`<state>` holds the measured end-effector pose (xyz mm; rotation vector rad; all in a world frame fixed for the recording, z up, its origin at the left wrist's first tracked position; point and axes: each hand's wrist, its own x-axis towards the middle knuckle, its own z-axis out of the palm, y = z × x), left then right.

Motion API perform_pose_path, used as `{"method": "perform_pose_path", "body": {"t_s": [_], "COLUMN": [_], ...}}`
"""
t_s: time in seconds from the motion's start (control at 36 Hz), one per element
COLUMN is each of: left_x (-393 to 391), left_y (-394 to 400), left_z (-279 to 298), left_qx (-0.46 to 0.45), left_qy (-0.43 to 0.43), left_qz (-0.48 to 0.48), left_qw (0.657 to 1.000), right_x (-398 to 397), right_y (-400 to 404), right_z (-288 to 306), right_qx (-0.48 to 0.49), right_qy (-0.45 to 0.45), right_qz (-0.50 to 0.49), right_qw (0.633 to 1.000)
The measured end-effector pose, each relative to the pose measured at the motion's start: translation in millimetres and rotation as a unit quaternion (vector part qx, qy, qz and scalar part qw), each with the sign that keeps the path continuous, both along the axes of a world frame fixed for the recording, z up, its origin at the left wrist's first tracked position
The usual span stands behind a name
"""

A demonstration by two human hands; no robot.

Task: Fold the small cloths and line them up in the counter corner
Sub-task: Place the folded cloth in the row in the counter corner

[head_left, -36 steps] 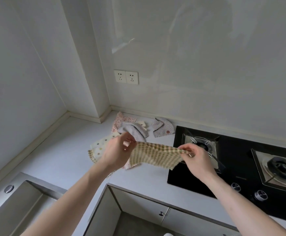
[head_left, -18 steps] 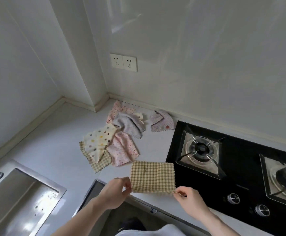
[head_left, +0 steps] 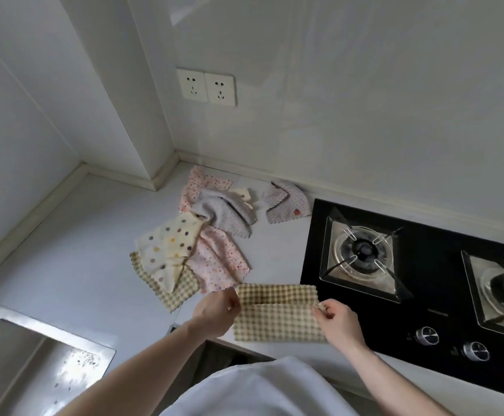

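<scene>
A tan checked cloth (head_left: 277,321) lies on the white counter (head_left: 74,250) near its front edge, left of the stove. My left hand (head_left: 217,307) pinches its near left corner and my right hand (head_left: 336,321) pinches its near right corner, both folded over toward the far edge. Behind it several unfolded cloths lie in a loose pile: a polka-dot cloth (head_left: 169,247), a second tan checked cloth (head_left: 166,283) under it, a pink speckled cloth (head_left: 217,262), a grey cloth (head_left: 226,214) and another pink cloth (head_left: 196,184). A small speckled cloth (head_left: 286,202) sits apart by the wall.
A black gas stove (head_left: 418,298) with two burners and knobs fills the right side. A steel sink (head_left: 20,364) is set into the counter at the lower left. A double socket (head_left: 205,90) is on the back wall above the corner.
The checked cloth came down from the air onto the counter and was spread flat. Both hands have now lifted its near edge and carried it forward over the cloth.
</scene>
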<state>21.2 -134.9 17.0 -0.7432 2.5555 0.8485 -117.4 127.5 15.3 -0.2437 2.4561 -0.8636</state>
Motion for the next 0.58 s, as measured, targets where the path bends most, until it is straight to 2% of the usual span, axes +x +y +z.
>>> {"method": "perform_pose_path", "body": {"t_s": [0.58], "left_x": [-50.9], "left_y": [-22.4], "left_z": [-19.1], "left_qx": [-0.056], "left_qy": [-0.013], "left_qz": [-0.019], "left_qw": [0.998], "right_x": [-35.5], "right_y": [-48.4], "right_z": [-14.3], "right_qx": [0.044], "right_qy": [-0.028], "right_qz": [-0.122], "right_qw": [0.991]}}
